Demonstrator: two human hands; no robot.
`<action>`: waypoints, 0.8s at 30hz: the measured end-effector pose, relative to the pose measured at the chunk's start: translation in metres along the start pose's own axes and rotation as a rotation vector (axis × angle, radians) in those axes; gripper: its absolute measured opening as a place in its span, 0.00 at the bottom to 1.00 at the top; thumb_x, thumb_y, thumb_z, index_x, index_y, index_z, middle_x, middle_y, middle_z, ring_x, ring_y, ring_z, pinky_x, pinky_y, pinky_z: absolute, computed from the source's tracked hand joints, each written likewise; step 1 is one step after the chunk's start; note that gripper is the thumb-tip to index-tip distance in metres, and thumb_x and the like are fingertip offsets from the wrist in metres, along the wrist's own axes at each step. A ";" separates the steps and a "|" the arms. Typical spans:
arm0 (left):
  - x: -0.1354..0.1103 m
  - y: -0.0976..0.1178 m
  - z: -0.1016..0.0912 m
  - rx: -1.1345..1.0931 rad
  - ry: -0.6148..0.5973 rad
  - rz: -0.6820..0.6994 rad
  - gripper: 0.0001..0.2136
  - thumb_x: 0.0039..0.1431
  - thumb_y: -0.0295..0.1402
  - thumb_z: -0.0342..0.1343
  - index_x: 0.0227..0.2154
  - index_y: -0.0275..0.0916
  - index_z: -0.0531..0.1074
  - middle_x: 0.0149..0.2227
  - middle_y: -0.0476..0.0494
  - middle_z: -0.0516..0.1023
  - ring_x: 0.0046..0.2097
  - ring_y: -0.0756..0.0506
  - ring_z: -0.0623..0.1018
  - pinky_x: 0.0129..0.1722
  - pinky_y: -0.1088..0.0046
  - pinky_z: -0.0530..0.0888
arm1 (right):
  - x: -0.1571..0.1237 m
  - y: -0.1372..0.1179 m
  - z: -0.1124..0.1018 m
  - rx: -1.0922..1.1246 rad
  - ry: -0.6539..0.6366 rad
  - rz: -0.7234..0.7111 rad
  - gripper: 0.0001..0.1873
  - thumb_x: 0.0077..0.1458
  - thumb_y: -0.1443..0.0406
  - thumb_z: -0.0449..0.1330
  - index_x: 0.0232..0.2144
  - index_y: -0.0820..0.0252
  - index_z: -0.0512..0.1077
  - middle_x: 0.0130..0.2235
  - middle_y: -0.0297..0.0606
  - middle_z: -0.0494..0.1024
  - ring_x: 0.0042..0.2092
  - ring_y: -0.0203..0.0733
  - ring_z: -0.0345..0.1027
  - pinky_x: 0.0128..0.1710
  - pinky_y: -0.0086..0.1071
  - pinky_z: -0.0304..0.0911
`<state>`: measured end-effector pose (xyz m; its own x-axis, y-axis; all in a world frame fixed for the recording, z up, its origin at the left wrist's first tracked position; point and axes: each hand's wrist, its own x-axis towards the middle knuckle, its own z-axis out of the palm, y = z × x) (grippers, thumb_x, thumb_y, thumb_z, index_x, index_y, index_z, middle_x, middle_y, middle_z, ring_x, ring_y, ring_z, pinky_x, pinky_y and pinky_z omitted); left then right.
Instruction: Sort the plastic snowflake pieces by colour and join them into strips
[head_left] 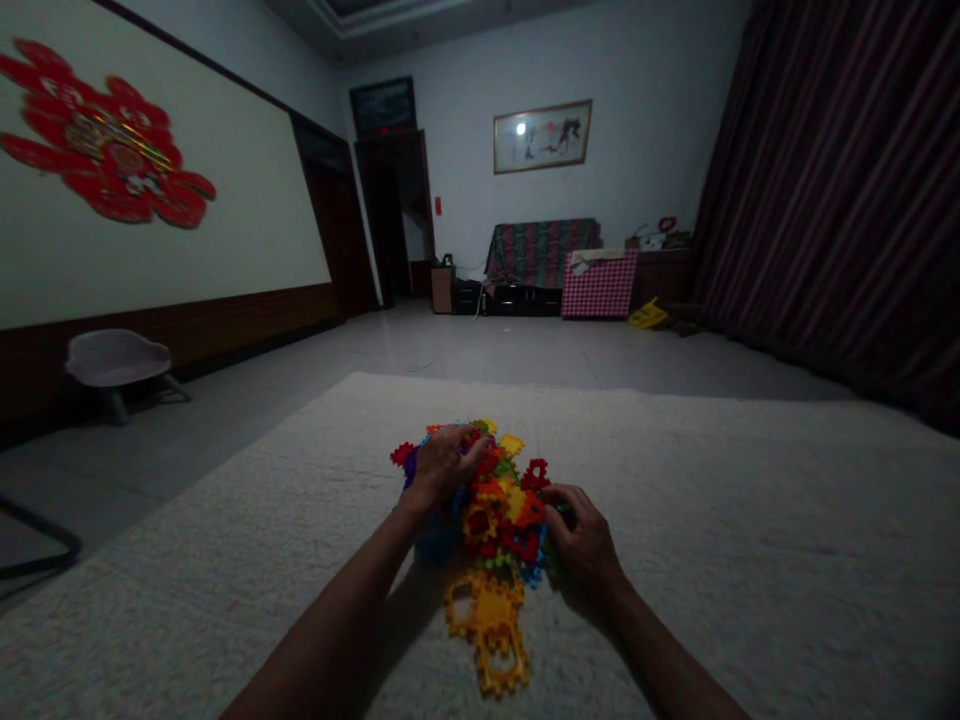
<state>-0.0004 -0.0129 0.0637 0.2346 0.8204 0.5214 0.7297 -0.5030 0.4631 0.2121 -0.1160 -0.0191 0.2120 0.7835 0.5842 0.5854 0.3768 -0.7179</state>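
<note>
A heap of colourful plastic interlocking blocks (491, 505) with toothed edges lies on the pale mat in the head view. My left hand (444, 465) rests over the heap's upper left, fingers bent down and thumb close to red pieces; what is under the fingers is hidden. At the heap's right side is my right hand (589, 538), its fingers curled in toward the thumb near a red block (535, 474). Whatever it grips cannot be made out. On the near side, orange-yellow blocks (495, 612) joined together lie between my forearms.
The pale mat (720, 510) spreads over the tiled floor (517, 345). A small white chair (120, 360) stands at left, with a dark metal leg (45, 540) nearer. Far back are a cloth-covered piece of furniture (544, 250) and a yellow object (649, 314). Dark curtains (847, 200) hang right.
</note>
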 end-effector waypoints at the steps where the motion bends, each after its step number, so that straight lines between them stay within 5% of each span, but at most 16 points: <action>1: 0.010 -0.012 -0.004 -0.010 0.038 -0.093 0.16 0.61 0.44 0.52 0.42 0.40 0.79 0.42 0.41 0.82 0.42 0.44 0.79 0.46 0.70 0.72 | 0.001 0.001 0.000 0.001 0.034 0.004 0.10 0.56 0.61 0.55 0.35 0.59 0.74 0.40 0.43 0.77 0.43 0.46 0.72 0.45 0.41 0.70; 7: 0.040 -0.108 -0.002 0.079 0.008 -0.539 0.18 0.63 0.41 0.45 0.39 0.39 0.78 0.41 0.39 0.82 0.44 0.41 0.78 0.41 0.70 0.70 | 0.006 0.014 0.002 -0.031 0.160 0.057 0.14 0.54 0.58 0.57 0.40 0.59 0.73 0.45 0.47 0.76 0.47 0.50 0.71 0.44 0.43 0.71; 10: 0.037 -0.134 0.014 0.036 -0.047 -0.543 0.19 0.63 0.42 0.42 0.32 0.39 0.77 0.36 0.41 0.81 0.41 0.41 0.78 0.38 0.70 0.69 | 0.008 0.020 0.004 -0.020 0.132 0.113 0.16 0.53 0.57 0.57 0.41 0.59 0.73 0.45 0.46 0.77 0.47 0.49 0.72 0.46 0.43 0.70; 17: 0.054 -0.125 0.046 -0.456 -0.125 -0.378 0.22 0.55 0.51 0.49 0.35 0.38 0.78 0.40 0.43 0.82 0.48 0.40 0.77 0.48 0.67 0.72 | 0.010 0.016 0.001 -0.005 0.067 0.169 0.18 0.53 0.54 0.57 0.42 0.58 0.74 0.45 0.45 0.79 0.46 0.50 0.74 0.47 0.43 0.70; 24: 0.070 -0.102 0.069 -0.559 -0.258 -0.241 0.23 0.53 0.51 0.50 0.35 0.37 0.80 0.45 0.43 0.82 0.53 0.40 0.77 0.59 0.65 0.67 | 0.010 0.016 0.001 0.010 0.071 0.226 0.22 0.52 0.52 0.57 0.43 0.60 0.74 0.46 0.48 0.79 0.46 0.51 0.74 0.47 0.43 0.69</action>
<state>-0.0140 0.1150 0.0037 0.3030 0.9317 0.2005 0.3544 -0.3054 0.8838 0.2228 -0.1021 -0.0251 0.3915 0.8119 0.4331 0.5091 0.2010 -0.8369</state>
